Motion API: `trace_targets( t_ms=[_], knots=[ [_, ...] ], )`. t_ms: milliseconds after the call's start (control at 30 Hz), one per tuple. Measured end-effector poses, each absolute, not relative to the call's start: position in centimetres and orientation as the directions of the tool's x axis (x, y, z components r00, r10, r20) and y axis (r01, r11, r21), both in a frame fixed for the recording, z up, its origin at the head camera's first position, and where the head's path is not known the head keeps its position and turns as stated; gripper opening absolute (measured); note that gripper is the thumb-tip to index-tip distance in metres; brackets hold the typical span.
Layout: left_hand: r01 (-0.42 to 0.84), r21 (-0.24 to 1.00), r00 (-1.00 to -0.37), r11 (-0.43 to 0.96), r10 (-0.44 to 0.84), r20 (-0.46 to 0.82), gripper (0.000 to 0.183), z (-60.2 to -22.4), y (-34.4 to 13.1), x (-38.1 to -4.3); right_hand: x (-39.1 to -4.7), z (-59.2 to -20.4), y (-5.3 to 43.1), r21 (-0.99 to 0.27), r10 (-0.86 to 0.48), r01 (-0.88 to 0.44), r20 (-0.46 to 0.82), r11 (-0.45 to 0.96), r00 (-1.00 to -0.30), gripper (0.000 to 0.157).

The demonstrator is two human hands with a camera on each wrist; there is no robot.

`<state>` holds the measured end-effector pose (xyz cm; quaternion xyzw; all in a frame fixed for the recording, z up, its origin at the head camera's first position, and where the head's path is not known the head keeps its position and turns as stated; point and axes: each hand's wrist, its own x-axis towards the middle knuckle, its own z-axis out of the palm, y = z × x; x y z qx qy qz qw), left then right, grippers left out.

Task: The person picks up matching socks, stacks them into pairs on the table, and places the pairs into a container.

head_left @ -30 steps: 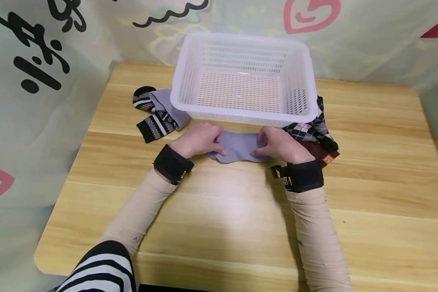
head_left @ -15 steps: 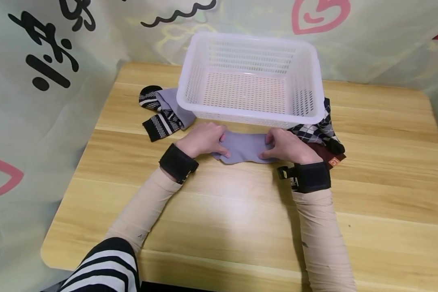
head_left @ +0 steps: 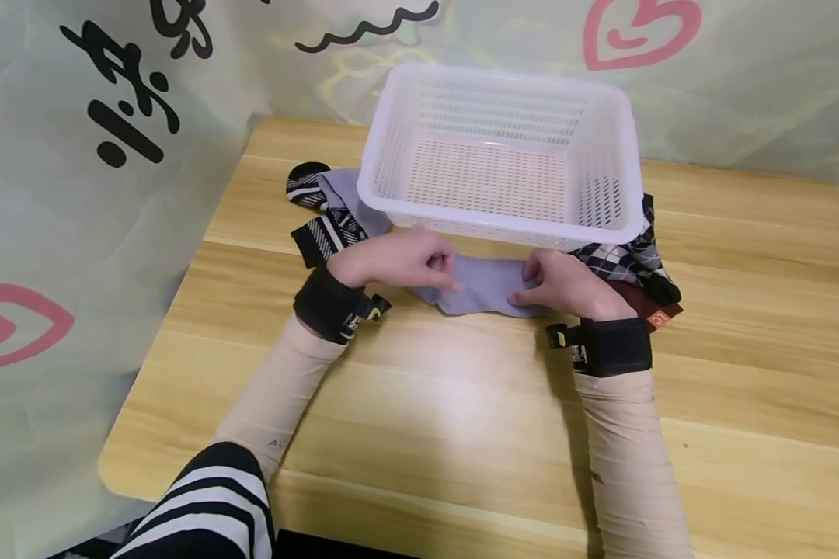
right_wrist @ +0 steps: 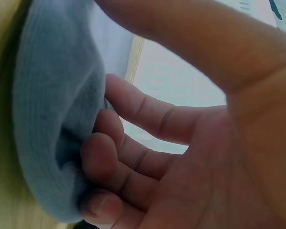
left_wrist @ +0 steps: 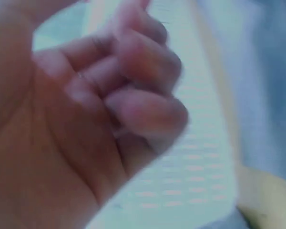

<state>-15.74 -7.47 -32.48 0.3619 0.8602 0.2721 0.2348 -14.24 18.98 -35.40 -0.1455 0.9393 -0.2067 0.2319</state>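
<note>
Head view: lifting the left hand (head_left: 405,260) off the nine-o'clock end of the ribbed lavender sock (head_left: 485,286), no longer pressing there; keeping the right hand (head_left: 569,287) pinching the three-o'clock end. Leaving the sock at six o'clock from the white slotted basket (head_left: 489,219), near the argyle sock (head_left: 618,260) at four.

Left wrist view: curling the fingers (left_wrist: 148,114) loosely, holding nothing, in front of the basket.

Right wrist view: bending the fingertips (right_wrist: 100,152) into the sock, creasing a fold at nine o'clock.

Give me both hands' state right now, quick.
Left hand: open, fingers loosely curled, holding nothing.
Right hand: fingers touching the purple sock; cannot tell whether it grips.
</note>
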Motion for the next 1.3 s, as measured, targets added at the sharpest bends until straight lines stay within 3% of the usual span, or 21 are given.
trace_targets(
  t_ms=[100, 167, 233, 333, 433, 533, 633, 800, 1300],
  knots=[
    [0.459, 0.771, -0.628, 0.441, 0.775, -0.069, 0.018, -30.7, -8.6, -15.7, -14.2, -35.3, 19.1, -0.461, -0.371, -0.179, -0.368, 0.869, -0.853, 0.037],
    [0.442, 0.818, -0.697, 0.368, 0.715, 0.054, 0.014, -29.6, -9.6, -15.7, -14.1, -35.4, 19.2, -0.472, -0.375, -0.181, -0.358, 0.863, -0.855, 0.035],
    [0.408, 0.860, -0.806, 0.308, 0.564, 0.180, 0.013, -28.8, -10.7, -15.9, -13.9, -35.4, 19.3, -0.486, -0.381, -0.184, -0.345, 0.854, -0.858, 0.033],
    [0.360, 0.904, -0.925, 0.231, 0.213, 0.314, 0.016, -28.4, -12.6, -16.9, -13.6, -35.4, 19.5, -0.501, -0.385, -0.187, -0.328, 0.845, -0.863, 0.031],
    [0.323, 0.909, -0.933, 0.265, -0.072, 0.352, 0.020, -29.0, -14.7, -18.3, -13.4, -35.4, 19.7, -0.504, -0.383, -0.185, -0.324, 0.844, -0.865, 0.029],
    [0.222, 0.871, -0.923, 0.438, -0.193, 0.333, 0.019, -30.8, -16.6, -19.7, -13.4, -35.3, 19.7, -0.503, -0.385, -0.187, -0.325, 0.844, -0.864, 0.029],
    [0.098, 0.797, -0.923, 0.596, -0.245, 0.296, 0.018, -32.8, -17.9, -20.7, -13.5, -35.3, 19.6, -0.506, -0.394, -0.196, -0.321, 0.840, -0.861, 0.028],
    [-0.040, 0.714, -0.926, 0.699, -0.293, 0.236, 0.023, -35.0, -19.1, -21.5, -13.7, -35.3, 19.4, -0.515, -0.412, -0.214, -0.308, 0.830, -0.857, 0.025],
    [-0.141, 0.694, -0.970, 0.706, -0.240, 0.047, 0.027, -35.8, -20.4, -21.6, -14.3, -35.1, 18.7, -0.505, -0.431, -0.243, -0.297, 0.828, -0.852, 0.027]
  ],
)
